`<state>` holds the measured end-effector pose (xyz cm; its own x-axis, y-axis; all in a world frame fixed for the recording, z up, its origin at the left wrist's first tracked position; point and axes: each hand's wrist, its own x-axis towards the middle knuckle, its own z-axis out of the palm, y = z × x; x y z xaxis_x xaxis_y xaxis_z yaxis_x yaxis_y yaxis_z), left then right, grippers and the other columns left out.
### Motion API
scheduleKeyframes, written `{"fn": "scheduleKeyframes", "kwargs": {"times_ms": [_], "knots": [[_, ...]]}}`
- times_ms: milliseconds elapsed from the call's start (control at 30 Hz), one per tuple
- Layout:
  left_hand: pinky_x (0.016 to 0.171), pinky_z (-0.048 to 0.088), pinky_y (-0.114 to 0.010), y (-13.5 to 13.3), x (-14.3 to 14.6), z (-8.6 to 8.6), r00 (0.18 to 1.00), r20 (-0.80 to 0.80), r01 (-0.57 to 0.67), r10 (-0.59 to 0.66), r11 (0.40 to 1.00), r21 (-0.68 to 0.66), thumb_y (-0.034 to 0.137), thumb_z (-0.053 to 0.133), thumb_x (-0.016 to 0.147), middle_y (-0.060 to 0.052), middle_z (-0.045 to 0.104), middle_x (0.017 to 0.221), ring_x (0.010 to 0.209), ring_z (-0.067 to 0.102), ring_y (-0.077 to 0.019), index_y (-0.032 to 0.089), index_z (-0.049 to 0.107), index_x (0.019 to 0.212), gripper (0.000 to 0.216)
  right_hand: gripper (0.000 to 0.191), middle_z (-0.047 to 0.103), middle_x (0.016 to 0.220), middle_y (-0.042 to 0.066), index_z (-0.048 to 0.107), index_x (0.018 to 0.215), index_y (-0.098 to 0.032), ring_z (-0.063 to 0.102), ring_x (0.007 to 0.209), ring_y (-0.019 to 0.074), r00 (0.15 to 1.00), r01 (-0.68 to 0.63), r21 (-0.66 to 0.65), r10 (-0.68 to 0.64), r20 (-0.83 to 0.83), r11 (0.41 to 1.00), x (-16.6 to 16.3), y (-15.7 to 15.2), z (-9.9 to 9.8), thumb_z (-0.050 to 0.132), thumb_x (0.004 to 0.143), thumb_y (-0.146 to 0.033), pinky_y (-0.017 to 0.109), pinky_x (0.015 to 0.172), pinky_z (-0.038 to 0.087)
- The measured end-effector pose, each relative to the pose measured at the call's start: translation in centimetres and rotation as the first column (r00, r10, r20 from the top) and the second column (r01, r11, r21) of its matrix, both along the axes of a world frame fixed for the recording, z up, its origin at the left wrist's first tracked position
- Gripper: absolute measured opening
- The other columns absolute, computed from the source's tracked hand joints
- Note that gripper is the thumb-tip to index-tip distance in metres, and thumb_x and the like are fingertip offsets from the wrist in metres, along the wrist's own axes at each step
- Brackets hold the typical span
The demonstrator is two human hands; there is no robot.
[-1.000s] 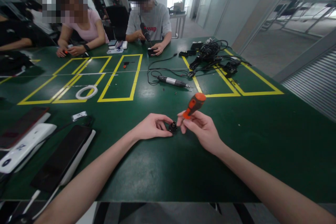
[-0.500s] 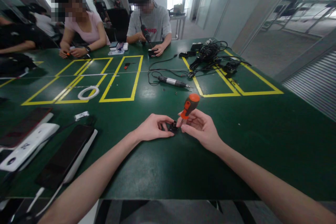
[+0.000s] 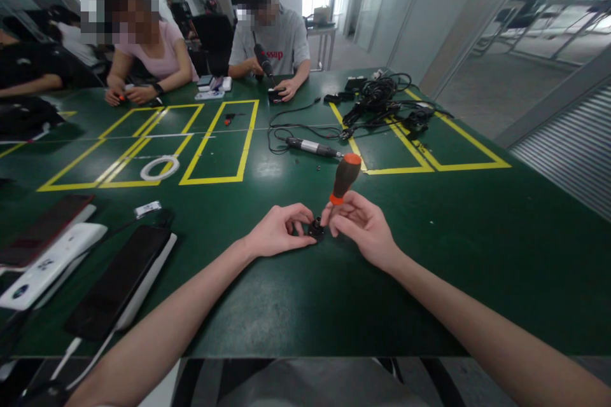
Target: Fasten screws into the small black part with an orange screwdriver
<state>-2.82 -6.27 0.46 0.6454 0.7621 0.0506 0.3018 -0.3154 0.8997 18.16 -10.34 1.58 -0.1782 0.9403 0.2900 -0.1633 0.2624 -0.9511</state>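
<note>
My left hand point(image 3: 284, 230) rests on the green table and pinches a small round black part point(image 3: 316, 229) between thumb and fingertips. A short post stands up from the middle of that part. My right hand point(image 3: 363, 227) is closed round the lower end of a screwdriver point(image 3: 347, 177) with a black and orange handle. The handle points up, leaning slightly away. Fingers hide the shaft and its tip, so I cannot tell whether it touches the black part.
Beyond my hands lies a corded electric screwdriver point(image 3: 312, 147), near a heap of black cables point(image 3: 379, 98). Phones point(image 3: 121, 280) and a white power strip point(image 3: 52, 264) lie at left. A white ring point(image 3: 160, 168) sits on yellow tape markings. Two people point(image 3: 270, 44) work across the table.
My right hand has raised the screwdriver slightly, and its handle has turned, with the orange patch on its side out of sight. The left hand still holds the black part in place.
</note>
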Motion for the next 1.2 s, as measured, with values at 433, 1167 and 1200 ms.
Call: {"fn": "scheduleKeyframes", "kwargs": {"times_ms": [433,1167,1200], "knots": [[0.06,0.046,-0.02,0.35,0.02,-0.15,1.0,-0.021,0.001,-0.001,1.0,0.011,0.033,0.082,0.078,-0.006,0.078,0.095,0.061,0.058,-0.0073,0.014,0.073,0.104,0.035,0.036,0.074,0.073,0.002,0.061,0.097,-0.022,0.06,0.055,0.0132,0.998,-0.067,0.014,0.068,-0.011,0.998,0.14,0.37,-0.36,0.075,0.09,-0.054,0.029,0.058,0.052],[0.053,0.026,-0.022,0.26,0.04,-0.29,1.0,0.014,0.005,-0.006,1.0,0.012,0.043,0.081,0.081,-0.001,0.072,0.078,0.054,0.034,-0.0059,0.013,0.076,0.11,0.042,0.032,0.07,0.076,0.003,0.071,0.085,-0.021,0.057,0.054,0.0129,0.996,0.038,0.066,-0.043,0.076,0.997,0.31,-0.16,0.46,0.075,0.091,-0.052,0.031,0.056,0.052],[0.053,0.025,-0.023,0.31,0.04,-0.31,1.0,0.03,0.008,-0.008,1.0,-0.01,0.043,0.081,0.081,-0.002,0.072,0.078,0.053,0.032,-0.0056,0.013,0.077,0.108,0.041,0.032,0.07,0.076,0.003,0.072,0.087,-0.021,0.058,0.054,0.0133,0.996,0.027,0.06,-0.031,0.08,0.998,0.34,-0.23,0.51,0.073,0.092,-0.052,0.032,0.056,0.053]]}}
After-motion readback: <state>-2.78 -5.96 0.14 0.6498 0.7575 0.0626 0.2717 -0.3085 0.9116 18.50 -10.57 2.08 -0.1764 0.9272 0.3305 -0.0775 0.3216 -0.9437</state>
